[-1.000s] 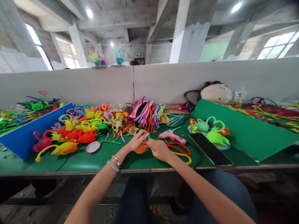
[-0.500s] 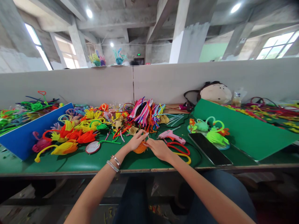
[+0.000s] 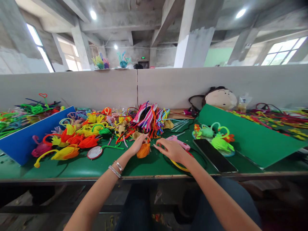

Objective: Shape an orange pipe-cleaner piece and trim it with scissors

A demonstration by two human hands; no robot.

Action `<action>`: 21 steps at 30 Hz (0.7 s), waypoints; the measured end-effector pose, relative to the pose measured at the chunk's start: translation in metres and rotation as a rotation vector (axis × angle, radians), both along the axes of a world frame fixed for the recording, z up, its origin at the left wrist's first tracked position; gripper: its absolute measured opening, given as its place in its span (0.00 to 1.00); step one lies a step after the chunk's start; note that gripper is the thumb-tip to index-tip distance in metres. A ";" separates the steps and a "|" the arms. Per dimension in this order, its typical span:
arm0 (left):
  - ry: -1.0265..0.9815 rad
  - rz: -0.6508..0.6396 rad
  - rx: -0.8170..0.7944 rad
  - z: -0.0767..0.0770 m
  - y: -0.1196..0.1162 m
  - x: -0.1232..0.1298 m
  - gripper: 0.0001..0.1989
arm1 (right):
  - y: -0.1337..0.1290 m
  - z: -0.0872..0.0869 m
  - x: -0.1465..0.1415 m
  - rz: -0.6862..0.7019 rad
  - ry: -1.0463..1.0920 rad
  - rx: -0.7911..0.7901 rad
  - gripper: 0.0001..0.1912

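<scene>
My left hand (image 3: 137, 145) is closed on an orange bundle of fuzzy pipe cleaners (image 3: 143, 151), rounded at the bottom and gathered near my fingertips. A short gap to the right separates it from my right hand (image 3: 171, 149), whose fingers are bent and slightly apart with nothing visible in them. Just behind my right hand lies a pink glue gun (image 3: 179, 141), partly covered by it. A yellow pipe cleaner (image 3: 179, 166) curves out beneath my right wrist. Left of my left hand is a round white disc with a red rim (image 3: 94, 152).
Finished pipe-cleaner birds (image 3: 66, 152) lie by a blue board (image 3: 19, 146) on the left. A pile of pink and white pipe cleaners (image 3: 146, 118) stands behind my hands. On the right are a black phone (image 3: 215, 155), a green swan (image 3: 222, 143) and a green board (image 3: 252, 138).
My right hand has come away from the orange bundle and moved right, now covering part of the glue gun and red loop. My left hand keeps the bundle, which shows more fully.
</scene>
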State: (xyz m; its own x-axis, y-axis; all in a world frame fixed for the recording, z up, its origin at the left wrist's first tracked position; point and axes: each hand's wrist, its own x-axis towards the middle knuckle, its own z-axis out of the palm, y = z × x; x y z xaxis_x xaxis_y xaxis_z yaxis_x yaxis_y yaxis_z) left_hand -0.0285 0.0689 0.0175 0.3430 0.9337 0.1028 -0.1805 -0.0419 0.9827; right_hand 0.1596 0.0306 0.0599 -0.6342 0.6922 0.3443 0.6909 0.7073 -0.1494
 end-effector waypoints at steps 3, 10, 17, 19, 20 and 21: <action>-0.029 -0.039 -0.135 0.006 0.000 -0.003 0.22 | -0.001 0.010 0.020 -0.114 0.038 -0.041 0.14; -0.238 -0.068 -0.360 0.010 0.003 -0.013 0.24 | -0.005 -0.003 0.071 -0.135 0.059 -0.406 0.17; -0.252 -0.035 -0.383 0.013 0.003 -0.014 0.21 | -0.006 -0.021 0.085 -0.204 0.090 -0.336 0.27; -0.247 -0.013 -0.391 0.014 0.002 -0.014 0.19 | -0.007 -0.021 0.082 -0.212 0.078 -0.350 0.27; -0.246 -0.005 -0.393 0.014 0.002 -0.014 0.19 | -0.007 -0.022 0.081 -0.220 0.076 -0.333 0.26; -0.243 -0.003 -0.391 0.015 0.002 -0.014 0.18 | -0.007 -0.022 0.081 -0.228 0.078 -0.302 0.25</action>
State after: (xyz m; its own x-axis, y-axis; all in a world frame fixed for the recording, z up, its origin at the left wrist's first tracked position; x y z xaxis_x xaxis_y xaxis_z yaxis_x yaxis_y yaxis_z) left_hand -0.0423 0.0710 0.0325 0.3551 0.9175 -0.1790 -0.4075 0.3243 0.8537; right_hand 0.2407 0.0237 0.0379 -0.4328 0.8899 0.1441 0.8035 0.4533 -0.3858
